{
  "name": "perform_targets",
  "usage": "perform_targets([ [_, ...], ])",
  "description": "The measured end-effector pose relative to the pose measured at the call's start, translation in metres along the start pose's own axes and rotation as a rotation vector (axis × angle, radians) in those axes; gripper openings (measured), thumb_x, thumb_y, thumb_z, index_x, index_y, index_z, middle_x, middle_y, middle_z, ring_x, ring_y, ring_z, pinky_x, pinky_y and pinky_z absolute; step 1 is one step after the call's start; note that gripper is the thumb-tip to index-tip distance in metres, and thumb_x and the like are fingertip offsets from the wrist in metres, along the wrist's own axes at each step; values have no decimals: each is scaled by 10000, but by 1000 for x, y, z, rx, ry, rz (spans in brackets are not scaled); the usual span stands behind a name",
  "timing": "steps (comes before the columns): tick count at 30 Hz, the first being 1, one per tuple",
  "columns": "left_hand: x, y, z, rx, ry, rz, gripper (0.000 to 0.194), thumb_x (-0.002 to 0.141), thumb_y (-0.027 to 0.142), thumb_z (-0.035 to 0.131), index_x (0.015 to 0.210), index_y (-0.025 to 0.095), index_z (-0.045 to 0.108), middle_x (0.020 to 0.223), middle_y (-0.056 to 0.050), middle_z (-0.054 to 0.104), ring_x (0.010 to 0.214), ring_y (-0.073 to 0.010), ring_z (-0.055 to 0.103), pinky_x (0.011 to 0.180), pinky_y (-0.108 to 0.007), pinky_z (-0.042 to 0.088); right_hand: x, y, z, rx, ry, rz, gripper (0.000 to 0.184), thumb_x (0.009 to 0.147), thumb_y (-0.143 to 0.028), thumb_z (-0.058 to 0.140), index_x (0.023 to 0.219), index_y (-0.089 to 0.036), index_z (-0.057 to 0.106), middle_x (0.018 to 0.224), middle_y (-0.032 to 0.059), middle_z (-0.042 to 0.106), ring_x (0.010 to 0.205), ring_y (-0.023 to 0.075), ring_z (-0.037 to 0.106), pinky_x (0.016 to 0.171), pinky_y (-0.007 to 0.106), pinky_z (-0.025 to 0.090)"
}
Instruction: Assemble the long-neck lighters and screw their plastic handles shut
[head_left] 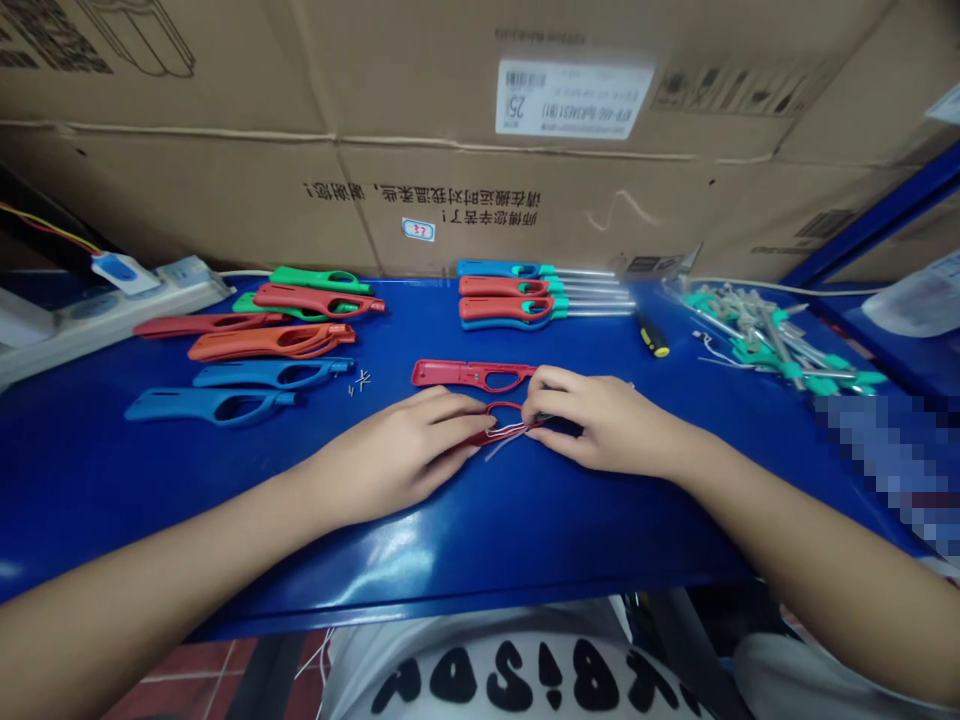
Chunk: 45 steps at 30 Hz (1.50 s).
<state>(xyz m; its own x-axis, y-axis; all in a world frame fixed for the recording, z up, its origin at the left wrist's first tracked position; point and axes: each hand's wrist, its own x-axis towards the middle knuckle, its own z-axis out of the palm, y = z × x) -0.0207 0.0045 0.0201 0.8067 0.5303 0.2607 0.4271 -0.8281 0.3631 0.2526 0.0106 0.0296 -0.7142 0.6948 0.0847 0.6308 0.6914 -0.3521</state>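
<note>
Both my hands meet over a red plastic lighter shell half (501, 422) lying on the blue table (487, 530). My left hand (397, 450) covers its handle end with fingers pressed on it. My right hand (592, 415) pinches the other end, where thin wires stick out. A second red shell half (469, 374) lies just behind them, untouched.
Blue, orange, red and green shell halves (262, 340) lie at the left, tiny screws (360, 381) beside them. Assembled lighters (525, 297) lie at the back centre. A screwdriver (652, 338) and a pile of metal tubes with green ends (772, 340) lie right. A power strip (112, 300) and cardboard boxes (480, 150) stand behind.
</note>
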Motion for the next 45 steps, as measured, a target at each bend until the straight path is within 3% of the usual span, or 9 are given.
perform_targets([
  [5,-1,-2,6,-37,46,20,290,1015,191,519,1258,204,676,1286,-110,664,1162,-229,635,1009,-410,545,2,0,2,92,20,43,55,983,-255,542,984,-211,576,1026,39,633,816,148,589,680,252,394],
  [9,-2,-2,6,10,-2,32,317,1027,197,497,1291,212,670,1343,-114,633,1172,-243,621,1003,-423,546,3,-2,4,108,43,83,17,967,-225,545,970,-208,548,997,33,640,819,150,591,686,250,394],
  [18,-1,1,3,120,-36,60,334,1035,199,472,1307,192,666,1344,-129,631,1171,-266,615,991,-440,557,3,0,6,145,52,-27,162,957,-150,524,1036,-213,651,1057,47,683,930,169,642,775,277,469],
  [28,-2,0,2,218,-35,137,333,1016,169,490,1302,156,659,1345,-115,656,1149,-267,640,972,-433,576,1,0,1,195,57,-96,137,921,-187,591,1011,-207,692,1035,49,685,896,159,659,755,269,490],
  [35,-5,0,3,244,70,165,299,1023,178,498,1266,136,668,1259,-85,720,1099,-226,686,932,-369,599,-2,2,1,137,40,-123,87,910,-226,619,951,-220,696,1071,40,674,890,153,669,761,270,498],
  [38,-4,1,2,261,60,191,300,1032,188,485,1259,132,674,1235,-69,734,1082,-226,694,907,-372,613,-2,3,1,165,83,-142,123,936,-249,596,971,-221,710,1079,49,675,898,156,665,770,272,497],
  [41,-2,0,0,309,19,229,311,1032,179,476,1268,123,671,1256,-67,724,1092,-248,688,884,-403,622,-1,9,-4,146,283,2,170,953,-265,564,1013,-217,716,827,24,668,713,145,624,664,266,467],
  [43,-1,0,-1,325,8,231,317,1032,175,470,1274,125,669,1269,-64,718,1094,-255,685,881,-417,623,-3,19,-13,55,442,215,227,950,-257,538,1099,-219,705,639,-16,578,563,142,536,590,273,423],
  [45,-1,-1,-1,318,7,230,324,1035,174,456,1275,129,669,1263,-63,720,1092,-253,685,886,-419,620,-8,33,-28,-91,492,467,339,929,-206,508,1234,-224,654,651,-9,588,583,163,544,616,291,426],
])
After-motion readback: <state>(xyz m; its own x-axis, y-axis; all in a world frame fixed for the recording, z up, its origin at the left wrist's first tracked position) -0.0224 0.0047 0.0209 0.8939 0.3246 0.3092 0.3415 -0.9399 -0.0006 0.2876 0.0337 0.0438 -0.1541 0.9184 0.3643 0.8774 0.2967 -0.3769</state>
